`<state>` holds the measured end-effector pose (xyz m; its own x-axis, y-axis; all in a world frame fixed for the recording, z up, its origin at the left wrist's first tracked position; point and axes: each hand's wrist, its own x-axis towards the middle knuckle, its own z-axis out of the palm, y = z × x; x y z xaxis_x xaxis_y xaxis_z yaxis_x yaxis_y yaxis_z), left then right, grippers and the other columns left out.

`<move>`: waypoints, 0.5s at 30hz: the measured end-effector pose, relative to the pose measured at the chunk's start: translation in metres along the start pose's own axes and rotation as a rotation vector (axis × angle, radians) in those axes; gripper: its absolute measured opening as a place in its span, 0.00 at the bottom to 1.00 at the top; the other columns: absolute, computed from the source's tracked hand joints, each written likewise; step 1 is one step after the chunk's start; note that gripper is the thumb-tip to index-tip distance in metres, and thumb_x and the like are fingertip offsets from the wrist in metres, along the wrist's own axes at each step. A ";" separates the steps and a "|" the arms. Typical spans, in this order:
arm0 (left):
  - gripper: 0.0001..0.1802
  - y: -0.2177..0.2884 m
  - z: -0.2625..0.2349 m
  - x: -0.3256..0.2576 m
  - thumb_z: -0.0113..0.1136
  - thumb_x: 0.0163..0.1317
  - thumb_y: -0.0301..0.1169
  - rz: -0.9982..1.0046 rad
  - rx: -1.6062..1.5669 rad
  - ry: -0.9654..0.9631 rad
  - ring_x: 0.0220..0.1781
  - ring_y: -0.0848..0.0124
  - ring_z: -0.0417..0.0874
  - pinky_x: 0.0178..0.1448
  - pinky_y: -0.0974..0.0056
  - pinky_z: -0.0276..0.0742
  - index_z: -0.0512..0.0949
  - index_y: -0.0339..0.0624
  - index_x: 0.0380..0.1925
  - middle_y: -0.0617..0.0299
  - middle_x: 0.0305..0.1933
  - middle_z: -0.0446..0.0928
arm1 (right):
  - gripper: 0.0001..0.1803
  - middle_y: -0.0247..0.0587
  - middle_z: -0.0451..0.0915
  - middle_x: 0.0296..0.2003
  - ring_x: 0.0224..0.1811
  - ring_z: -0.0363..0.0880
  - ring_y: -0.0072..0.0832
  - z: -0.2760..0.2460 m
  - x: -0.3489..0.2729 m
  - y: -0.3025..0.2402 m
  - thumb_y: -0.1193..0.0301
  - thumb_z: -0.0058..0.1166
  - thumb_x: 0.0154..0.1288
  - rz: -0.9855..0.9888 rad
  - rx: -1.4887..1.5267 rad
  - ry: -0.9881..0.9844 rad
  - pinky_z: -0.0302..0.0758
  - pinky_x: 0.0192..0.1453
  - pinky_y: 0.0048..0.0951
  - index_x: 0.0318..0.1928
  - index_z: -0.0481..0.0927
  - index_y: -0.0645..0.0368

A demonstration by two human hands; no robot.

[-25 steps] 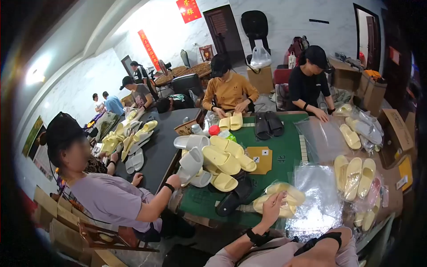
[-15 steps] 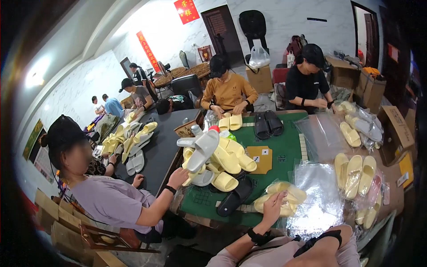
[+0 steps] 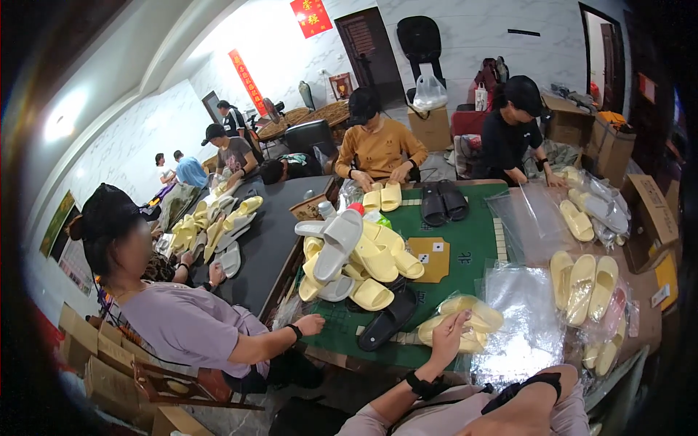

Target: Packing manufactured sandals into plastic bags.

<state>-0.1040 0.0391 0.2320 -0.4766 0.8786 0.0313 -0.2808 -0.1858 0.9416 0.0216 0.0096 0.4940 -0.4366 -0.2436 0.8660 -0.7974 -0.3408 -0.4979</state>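
Above the near edge of the green table, my left hand (image 3: pixel 447 338) has its fingers drawn together in a pinch, apparently on the clear plastic bag around a pair of yellow slippers (image 3: pixel 483 317). The slippers lie on both sides of the hand, which covers part of them. My right forearm enters at the lower right with a black wristband (image 3: pixel 539 382); the fingers of that hand do not show. Just right of the slippers lies a stack of clear plastic bags (image 3: pixel 520 320). A black slipper (image 3: pixel 389 320) rests left of my left hand.
A pile of yellow and grey slippers (image 3: pixel 372 259) stands mid-left beside a co-worker's hand (image 3: pixel 311 325). Bagged yellow slippers (image 3: pixel 582 288) lie at the right, near an open carton (image 3: pixel 647 221). Across the table, another person handles yellow slippers (image 3: pixel 390 195) beside black ones (image 3: pixel 445 203).
The co-worker at left has let go of a grey slipper on the pile and drawn the hand back. The far-right person's hands have moved apart. My left hand stays nearly still.
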 end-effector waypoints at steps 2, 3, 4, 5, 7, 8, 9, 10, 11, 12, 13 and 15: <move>0.15 0.001 0.001 0.000 0.45 0.69 0.32 -0.017 0.005 0.008 0.46 0.73 0.78 0.47 0.67 0.80 0.74 0.31 0.46 0.59 0.45 0.76 | 0.23 0.52 0.78 0.35 0.31 0.77 0.43 0.003 -0.002 0.000 0.60 0.58 0.56 0.001 0.002 0.028 0.73 0.37 0.39 0.53 0.71 0.43; 0.15 0.001 0.001 0.001 0.45 0.69 0.32 -0.016 0.004 0.009 0.46 0.73 0.78 0.47 0.67 0.80 0.74 0.31 0.46 0.59 0.45 0.76 | 0.23 0.52 0.78 0.35 0.31 0.77 0.42 0.004 -0.002 0.001 0.61 0.59 0.55 0.002 0.003 0.058 0.73 0.36 0.39 0.52 0.71 0.43; 0.15 0.000 0.000 0.000 0.45 0.69 0.32 -0.014 0.000 0.011 0.46 0.73 0.78 0.46 0.67 0.80 0.74 0.31 0.46 0.59 0.45 0.76 | 0.23 0.52 0.78 0.35 0.31 0.77 0.42 0.003 -0.002 0.001 0.61 0.59 0.55 0.003 0.005 0.057 0.73 0.36 0.39 0.52 0.71 0.43; 0.15 0.000 -0.002 0.000 0.45 0.69 0.32 -0.012 -0.005 0.012 0.46 0.73 0.78 0.46 0.67 0.80 0.75 0.31 0.46 0.59 0.44 0.76 | 0.23 0.52 0.78 0.35 0.31 0.77 0.42 0.001 0.000 0.001 0.61 0.59 0.55 0.005 -0.001 0.030 0.73 0.36 0.39 0.52 0.71 0.43; 0.15 -0.002 -0.002 0.000 0.45 0.69 0.32 -0.001 0.002 0.010 0.46 0.73 0.78 0.46 0.67 0.80 0.75 0.31 0.45 0.59 0.44 0.76 | 0.23 0.51 0.78 0.34 0.31 0.77 0.42 0.002 0.000 0.003 0.61 0.59 0.55 0.009 -0.004 0.003 0.73 0.36 0.39 0.52 0.71 0.43; 0.15 -0.002 -0.002 -0.001 0.45 0.69 0.32 0.010 0.010 0.005 0.46 0.73 0.78 0.46 0.68 0.80 0.75 0.31 0.45 0.60 0.44 0.76 | 0.23 0.51 0.78 0.34 0.30 0.77 0.42 0.004 0.000 0.004 0.61 0.59 0.55 0.011 -0.002 0.020 0.73 0.36 0.39 0.52 0.71 0.43; 0.15 -0.002 -0.002 -0.002 0.45 0.69 0.32 0.009 0.008 0.007 0.46 0.73 0.78 0.46 0.68 0.80 0.75 0.31 0.45 0.60 0.44 0.76 | 0.23 0.51 0.78 0.34 0.30 0.77 0.42 0.005 -0.001 0.005 0.61 0.59 0.55 0.013 0.000 0.036 0.73 0.36 0.39 0.52 0.72 0.43; 0.15 -0.001 -0.002 -0.001 0.45 0.69 0.32 0.002 0.004 0.009 0.46 0.73 0.78 0.46 0.68 0.80 0.75 0.32 0.45 0.60 0.44 0.76 | 0.23 0.51 0.78 0.34 0.30 0.77 0.42 0.004 0.000 0.005 0.61 0.59 0.55 0.014 0.002 0.035 0.73 0.36 0.39 0.52 0.72 0.43; 0.15 0.000 -0.002 -0.001 0.45 0.69 0.32 -0.005 0.001 0.011 0.46 0.73 0.78 0.46 0.67 0.80 0.75 0.32 0.45 0.60 0.44 0.76 | 0.22 0.51 0.78 0.34 0.30 0.77 0.42 0.002 0.002 0.005 0.61 0.59 0.55 0.013 0.008 0.017 0.73 0.36 0.39 0.52 0.72 0.43; 0.15 -0.001 -0.002 -0.001 0.45 0.69 0.32 -0.005 -0.001 0.013 0.46 0.73 0.78 0.46 0.67 0.80 0.75 0.32 0.45 0.60 0.44 0.76 | 0.22 0.51 0.78 0.34 0.30 0.77 0.42 0.001 0.003 0.005 0.61 0.58 0.56 0.011 0.015 -0.001 0.73 0.36 0.39 0.52 0.72 0.43; 0.15 -0.001 -0.003 -0.001 0.45 0.69 0.32 -0.008 0.004 0.017 0.46 0.73 0.78 0.46 0.67 0.80 0.75 0.32 0.45 0.60 0.44 0.76 | 0.22 0.51 0.78 0.34 0.30 0.77 0.42 0.002 0.003 0.006 0.61 0.58 0.56 0.012 0.015 -0.002 0.73 0.36 0.39 0.52 0.72 0.43; 0.15 -0.001 -0.003 0.000 0.46 0.68 0.31 -0.011 0.009 0.021 0.46 0.73 0.78 0.46 0.67 0.80 0.75 0.32 0.45 0.60 0.45 0.76 | 0.22 0.51 0.78 0.34 0.30 0.77 0.42 0.004 0.001 0.007 0.60 0.58 0.56 0.004 0.013 0.029 0.73 0.36 0.39 0.52 0.72 0.43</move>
<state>-0.1061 0.0376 0.2295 -0.4906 0.8713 0.0137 -0.2790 -0.1720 0.9448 0.0171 0.0035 0.4914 -0.4521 -0.2182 0.8649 -0.7902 -0.3519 -0.5018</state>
